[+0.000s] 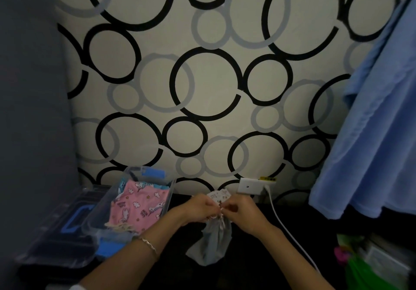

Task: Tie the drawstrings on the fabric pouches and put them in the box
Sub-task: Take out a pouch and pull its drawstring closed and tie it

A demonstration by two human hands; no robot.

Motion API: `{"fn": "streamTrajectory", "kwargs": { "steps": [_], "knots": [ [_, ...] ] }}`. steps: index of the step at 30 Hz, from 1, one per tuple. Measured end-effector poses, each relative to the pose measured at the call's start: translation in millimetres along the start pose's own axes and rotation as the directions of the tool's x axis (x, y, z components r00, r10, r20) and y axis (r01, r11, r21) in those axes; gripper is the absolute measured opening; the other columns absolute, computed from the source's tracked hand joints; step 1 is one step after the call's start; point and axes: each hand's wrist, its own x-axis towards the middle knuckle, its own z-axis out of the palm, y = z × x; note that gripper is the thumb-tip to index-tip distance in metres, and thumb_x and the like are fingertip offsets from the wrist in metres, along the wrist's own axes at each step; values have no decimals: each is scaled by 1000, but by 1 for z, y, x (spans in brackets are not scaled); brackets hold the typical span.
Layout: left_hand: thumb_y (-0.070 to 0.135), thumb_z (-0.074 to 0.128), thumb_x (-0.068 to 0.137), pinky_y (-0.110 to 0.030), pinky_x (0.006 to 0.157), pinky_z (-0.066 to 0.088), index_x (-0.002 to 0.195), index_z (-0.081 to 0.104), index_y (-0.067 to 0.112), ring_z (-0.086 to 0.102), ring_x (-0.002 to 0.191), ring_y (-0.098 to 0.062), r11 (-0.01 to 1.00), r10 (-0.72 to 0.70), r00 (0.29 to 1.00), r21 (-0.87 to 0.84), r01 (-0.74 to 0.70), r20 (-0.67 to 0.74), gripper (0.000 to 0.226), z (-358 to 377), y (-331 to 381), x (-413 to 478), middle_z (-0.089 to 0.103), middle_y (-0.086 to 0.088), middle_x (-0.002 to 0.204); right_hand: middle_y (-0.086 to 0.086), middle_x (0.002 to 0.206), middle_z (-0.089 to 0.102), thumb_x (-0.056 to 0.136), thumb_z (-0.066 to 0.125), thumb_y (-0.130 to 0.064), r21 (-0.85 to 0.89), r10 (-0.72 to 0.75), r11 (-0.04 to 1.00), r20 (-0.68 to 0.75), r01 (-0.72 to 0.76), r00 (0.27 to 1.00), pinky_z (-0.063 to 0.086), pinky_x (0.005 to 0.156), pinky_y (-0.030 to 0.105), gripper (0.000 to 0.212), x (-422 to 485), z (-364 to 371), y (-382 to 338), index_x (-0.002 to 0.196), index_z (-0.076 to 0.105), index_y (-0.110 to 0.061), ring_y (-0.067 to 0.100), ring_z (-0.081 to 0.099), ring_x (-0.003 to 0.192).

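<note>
A grey fabric pouch [212, 242] hangs over the dark surface in the middle, its printed top [219, 194] sticking up behind my fingers. My left hand [198, 208] and my right hand [244, 213] meet at its neck, each pinching a thin pale drawstring [221, 218]. To the left stands a clear plastic box [172, 185] with blue latches. Inside it lies a pink unicorn-print pouch [139, 208], its drawstring bunched at the near end.
The clear box lid [56, 233] with a blue handle lies left of the box. A white power adapter [252, 185] sits on the wall with its cable [290, 231] running down the right. Blue cloth [371, 132] hangs at the right; green and pink items [358, 265] lie below.
</note>
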Motion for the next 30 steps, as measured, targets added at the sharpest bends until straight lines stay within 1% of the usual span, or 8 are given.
{"fn": "streamTrajectory", "kwargs": {
  "steps": [4,7,9,13,17,21,25,30],
  "knots": [
    [23,67,85,-25,69,47,77,70,9,57,73,-11,990,92,993,112,-83,-78,17,-1,-3,2,62,-8,82,-7,65,63,88,66,-16,211,168,961,69,-179,983,45,66,31,23,1,4,6,66,70,-24,7,56,64],
    [20,68,85,-24,71,49,88,74,3,59,74,-9,976,172,975,161,-148,-144,18,1,-1,3,69,-9,83,6,78,65,90,62,-9,528,307,771,182,-356,934,47,74,31,15,-2,4,3,79,72,-11,16,58,77],
    [18,69,85,-23,71,50,90,74,3,60,74,-8,969,205,966,174,-177,-160,16,2,0,3,71,-11,85,6,86,69,90,60,-6,648,353,621,271,-441,896,51,76,28,12,-3,2,3,91,71,-9,15,62,82],
    [19,70,84,-29,74,53,91,75,1,62,74,-11,965,230,963,162,-207,-137,20,0,-3,5,72,-19,91,4,82,68,89,61,-5,736,351,458,365,-498,862,49,72,26,15,-5,-1,9,105,62,-5,13,59,74],
    [24,71,83,-30,71,50,90,73,-2,60,74,-14,969,225,964,132,-207,-140,28,1,-6,8,71,-19,85,4,80,65,89,61,-4,752,334,411,402,-516,853,46,64,22,20,-6,-4,10,109,59,-1,11,52,68],
    [23,71,82,-30,66,49,85,73,-3,57,68,-12,966,233,961,147,-211,-149,26,4,-5,9,67,-12,74,7,78,65,84,67,-2,728,366,462,364,-507,857,49,64,23,13,-4,-4,11,96,68,4,13,57,69],
    [16,66,85,-25,60,39,80,68,-9,48,64,-12,970,210,964,157,-184,-162,26,8,-5,9,54,-6,67,4,68,67,80,72,-6,553,431,712,141,-432,891,52,65,23,7,-3,1,7,79,73,1,12,63,68],
    [14,64,86,-22,55,40,68,63,9,49,57,-14,989,118,984,101,-105,-134,19,7,-4,9,52,-7,63,6,72,74,77,76,-7,340,313,903,-107,-262,944,54,66,25,3,-3,12,7,75,78,-8,10,64,67]
  ]
}}
